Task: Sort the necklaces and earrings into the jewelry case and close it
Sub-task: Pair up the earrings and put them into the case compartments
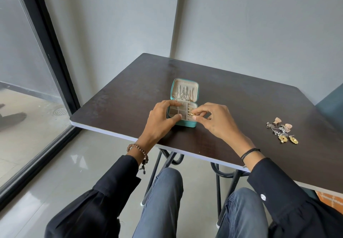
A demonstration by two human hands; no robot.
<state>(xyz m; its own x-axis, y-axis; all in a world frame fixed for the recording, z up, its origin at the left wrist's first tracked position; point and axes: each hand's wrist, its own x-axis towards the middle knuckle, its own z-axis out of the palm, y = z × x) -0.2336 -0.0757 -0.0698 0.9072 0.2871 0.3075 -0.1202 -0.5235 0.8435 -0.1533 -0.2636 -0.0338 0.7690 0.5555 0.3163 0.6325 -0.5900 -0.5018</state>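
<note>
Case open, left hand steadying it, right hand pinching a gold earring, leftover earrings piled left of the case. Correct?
No. The head view shows the leftover earrings on the table to the right of the case, beyond the right hand. The rest holds.

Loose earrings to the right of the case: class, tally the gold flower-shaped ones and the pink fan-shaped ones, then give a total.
Gold flower-shaped earrings: 2
Pink fan-shaped earrings: 2
Total: 4
Silver pieces are too tangled to count.
</note>
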